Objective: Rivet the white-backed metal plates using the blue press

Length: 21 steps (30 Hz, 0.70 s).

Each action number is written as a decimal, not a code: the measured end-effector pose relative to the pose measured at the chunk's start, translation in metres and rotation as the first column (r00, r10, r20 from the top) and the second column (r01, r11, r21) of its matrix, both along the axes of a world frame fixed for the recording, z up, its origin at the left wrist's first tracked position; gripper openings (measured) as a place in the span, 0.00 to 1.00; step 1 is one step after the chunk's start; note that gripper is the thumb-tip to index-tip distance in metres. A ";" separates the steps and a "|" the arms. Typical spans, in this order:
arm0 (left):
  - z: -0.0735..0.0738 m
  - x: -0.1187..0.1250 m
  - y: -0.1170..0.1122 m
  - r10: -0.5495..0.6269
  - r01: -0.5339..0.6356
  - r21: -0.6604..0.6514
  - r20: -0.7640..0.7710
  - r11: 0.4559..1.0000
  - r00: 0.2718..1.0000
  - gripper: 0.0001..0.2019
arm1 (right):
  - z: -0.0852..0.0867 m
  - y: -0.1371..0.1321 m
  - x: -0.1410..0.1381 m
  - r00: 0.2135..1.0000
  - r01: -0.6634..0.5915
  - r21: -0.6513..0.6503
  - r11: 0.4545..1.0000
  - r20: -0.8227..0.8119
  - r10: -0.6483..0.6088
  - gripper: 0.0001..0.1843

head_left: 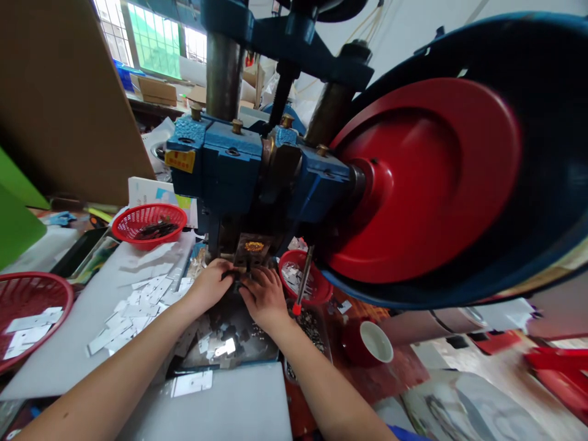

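Both my hands meet under the head of a blue punch press [239, 165], at its die [252, 248]. My left hand [210, 285] has its fingers curled, pinching something small at the die that I cannot make out. My right hand [263, 295] lies beside it, fingers bent and pressed toward the same spot. Loose silver metal blanks [138, 306] are scattered on the grey board to the left of my left arm. Punched scraps [220, 343] lie on the dark tray below my hands.
A big red flywheel [422, 184] in a blue guard fills the right side. Red baskets stand at the left edge [27, 300], behind the blanks [149, 225] and right of the die [303, 282]. A red-tipped rod [301, 288] and a red cup [372, 342] are near my right forearm.
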<state>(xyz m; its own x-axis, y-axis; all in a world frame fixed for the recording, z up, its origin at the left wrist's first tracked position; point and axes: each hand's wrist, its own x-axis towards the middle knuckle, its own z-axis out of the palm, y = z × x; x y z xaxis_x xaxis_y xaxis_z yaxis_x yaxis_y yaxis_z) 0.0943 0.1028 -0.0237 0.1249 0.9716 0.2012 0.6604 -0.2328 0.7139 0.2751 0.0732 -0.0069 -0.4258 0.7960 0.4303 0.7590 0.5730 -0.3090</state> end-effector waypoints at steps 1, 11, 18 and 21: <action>-0.001 0.000 0.000 -0.002 0.002 -0.003 0.003 1.000 1.000 0.15 | 0.001 0.000 -0.001 1.000 0.010 0.005 1.000 0.019 -0.010 0.12; 0.010 -0.006 -0.004 0.058 -0.055 -0.028 0.097 0.998 0.994 0.14 | -0.010 0.005 0.005 0.917 -0.042 -0.092 0.995 -0.400 0.002 0.12; 0.020 -0.054 -0.045 0.206 -0.185 -0.146 0.148 0.972 0.967 0.21 | -0.036 -0.039 0.054 0.485 -0.019 -0.528 0.849 -0.747 -0.454 0.22; 0.018 -0.069 -0.070 0.257 -0.231 -0.206 0.108 0.951 0.960 0.22 | -0.028 -0.055 0.066 0.368 -0.156 -0.521 0.839 -0.819 -0.440 0.28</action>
<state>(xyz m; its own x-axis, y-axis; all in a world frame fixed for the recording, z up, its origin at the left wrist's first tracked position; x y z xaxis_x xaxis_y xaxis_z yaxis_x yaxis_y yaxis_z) 0.0254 0.0332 -0.0055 -0.1359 0.9907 0.0094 0.5772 0.0714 0.8134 0.3411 0.0182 -0.0344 0.1139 0.9928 0.0376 -0.0935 0.0484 -0.9944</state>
